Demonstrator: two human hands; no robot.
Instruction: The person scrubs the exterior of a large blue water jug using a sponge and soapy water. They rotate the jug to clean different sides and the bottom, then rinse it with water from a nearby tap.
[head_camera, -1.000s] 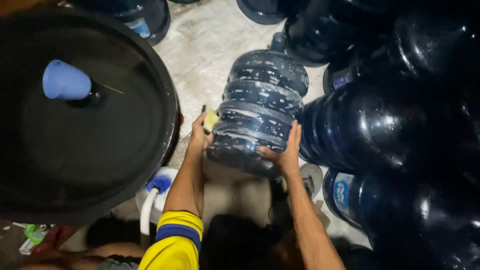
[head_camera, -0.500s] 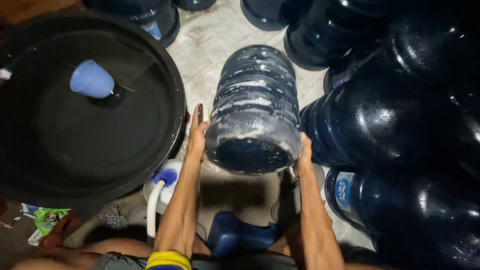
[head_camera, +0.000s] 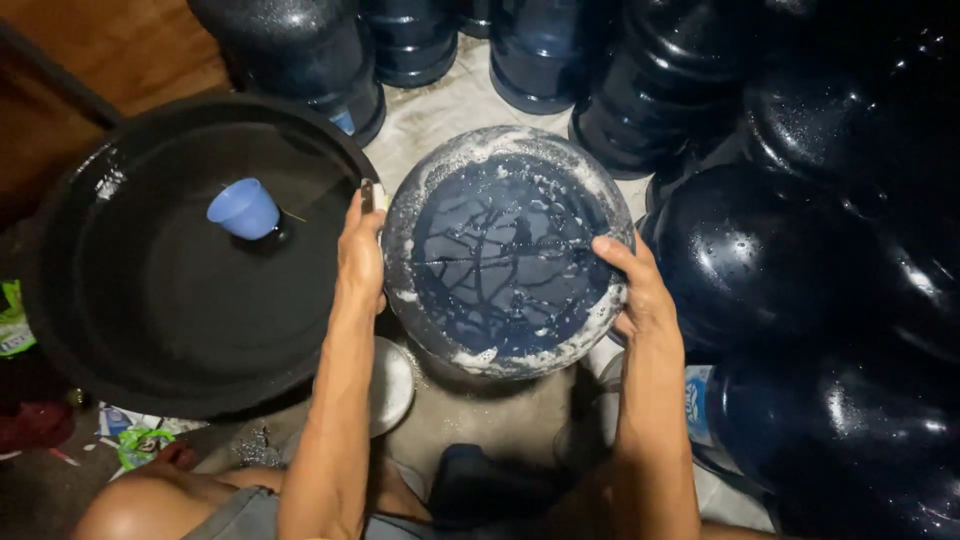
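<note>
Both hands clasp a big blue water jug (head_camera: 508, 250) at mid-frame, its round soapy base turned up toward the camera. On the jug's left rim, the left hand (head_camera: 361, 262) presses flat with fingers pointing up the frame, and a small dark object (head_camera: 367, 194) sticks up at its fingertips; what it is cannot be told. Against the right rim the right hand (head_camera: 633, 290) curls, thumb lying over the foamy edge. White suds ring the base, and thin branching streaks of water run across its dark blue middle.

Just left of the jug sits a wide black basin (head_camera: 140, 330), filling the left half of the frame, with a small blue cup (head_camera: 244, 208) lying in it. Dark, wet water jugs (head_camera: 800, 250) crowd the right side and the top edge. A white round lid (head_camera: 392, 385) lies on the floor below the left forearm, partly hidden. Scraps of green wrapper (head_camera: 140, 442) lie at lower left.
</note>
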